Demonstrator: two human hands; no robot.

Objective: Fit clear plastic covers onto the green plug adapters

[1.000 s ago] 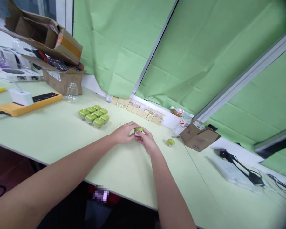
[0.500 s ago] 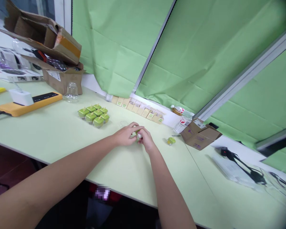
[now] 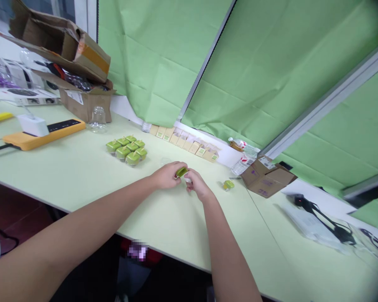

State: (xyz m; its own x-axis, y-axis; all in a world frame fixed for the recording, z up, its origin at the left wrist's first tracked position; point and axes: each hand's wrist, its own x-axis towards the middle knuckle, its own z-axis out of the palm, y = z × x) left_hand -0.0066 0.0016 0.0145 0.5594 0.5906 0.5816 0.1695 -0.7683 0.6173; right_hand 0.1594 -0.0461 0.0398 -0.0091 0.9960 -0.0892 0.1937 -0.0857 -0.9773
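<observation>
My left hand (image 3: pixel 167 175) is closed on a small green lid (image 3: pixel 181 172), whose hollow underside faces me. Close beside it, my right hand (image 3: pixel 199 184) pinches a small white piece (image 3: pixel 188 179) that its fingers mostly cover, so I cannot make out its kind. Behind my left hand lies a clear plastic piece (image 3: pixel 165 161), partly hidden. Off to the left stands a block of several small clear containers with green lids (image 3: pixel 126 149). One more green-lidded container (image 3: pixel 228 185), with something yellow inside, sits to the right of my hands.
A row of small tan boxes (image 3: pixel 184 141) lines the wall. Bottles (image 3: pixel 243 161) and a cardboard box (image 3: pixel 267 178) stand at right, with a black cabled device (image 3: pixel 324 218) beyond. At left are an orange power strip (image 3: pixel 50 133), a clear jar (image 3: pixel 98 119) and stacked cartons (image 3: pixel 86 100).
My hands have moved slightly apart, and the green lid has turned so its hollow inside shows. The white piece has come away with my right hand. The view has shifted a little.
</observation>
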